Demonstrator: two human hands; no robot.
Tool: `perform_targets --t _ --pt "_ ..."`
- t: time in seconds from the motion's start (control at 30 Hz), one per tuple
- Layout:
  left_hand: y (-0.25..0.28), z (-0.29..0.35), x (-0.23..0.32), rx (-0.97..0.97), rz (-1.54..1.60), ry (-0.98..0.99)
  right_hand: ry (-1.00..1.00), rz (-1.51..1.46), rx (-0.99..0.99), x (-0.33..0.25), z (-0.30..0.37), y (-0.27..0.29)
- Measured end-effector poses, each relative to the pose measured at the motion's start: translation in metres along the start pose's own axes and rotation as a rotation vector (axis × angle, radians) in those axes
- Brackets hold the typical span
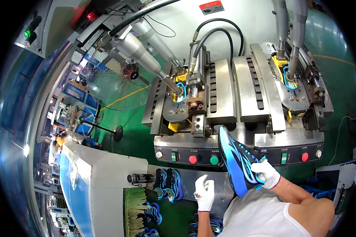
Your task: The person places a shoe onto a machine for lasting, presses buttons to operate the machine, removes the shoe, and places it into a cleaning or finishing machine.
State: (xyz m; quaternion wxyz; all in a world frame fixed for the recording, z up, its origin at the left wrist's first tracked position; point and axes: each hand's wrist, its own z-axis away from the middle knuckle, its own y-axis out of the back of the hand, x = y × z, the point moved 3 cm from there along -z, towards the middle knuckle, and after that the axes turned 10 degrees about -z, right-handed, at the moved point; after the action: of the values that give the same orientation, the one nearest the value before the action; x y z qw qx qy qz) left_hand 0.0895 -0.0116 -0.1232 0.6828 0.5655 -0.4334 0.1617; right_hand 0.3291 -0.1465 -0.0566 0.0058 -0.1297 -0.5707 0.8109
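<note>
My right hand, in a white knit glove, grips a blue and black sneaker near its heel and ankle opening. The shoe is tilted, with its toe up toward the machine and its blue sole side facing left. My left hand, also gloved in white, is lifted over the grey metal shelf. Its fingers are loosely bent and apart, and I see nothing in them. Left of that hand, a pair of similar sneakers stands on the shelf.
Ahead stands a two-station press machine with metal clamps and a panel of buttons. A black bottle lies left of the shoes. More sneakers sit lower left beside a bristly green strip. A large fan stands far left.
</note>
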Motion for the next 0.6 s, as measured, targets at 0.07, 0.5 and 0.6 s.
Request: perform_targets --t 0.07,0.5,0.6 --pt "0.012 0.004 -0.004 0.024 -0.042 0.009 -0.064 -0.012 -0.044 0.009 -0.005 0.012" --pt "-0.003 -0.027 0.007 -0.083 0.039 -0.024 0.046 0.052 -0.040 0.001 0.009 -0.018" --pt "0.000 -0.041 0.004 -0.069 0.065 -0.038 0.033 0.069 -0.043 -0.003 0.008 -0.018"
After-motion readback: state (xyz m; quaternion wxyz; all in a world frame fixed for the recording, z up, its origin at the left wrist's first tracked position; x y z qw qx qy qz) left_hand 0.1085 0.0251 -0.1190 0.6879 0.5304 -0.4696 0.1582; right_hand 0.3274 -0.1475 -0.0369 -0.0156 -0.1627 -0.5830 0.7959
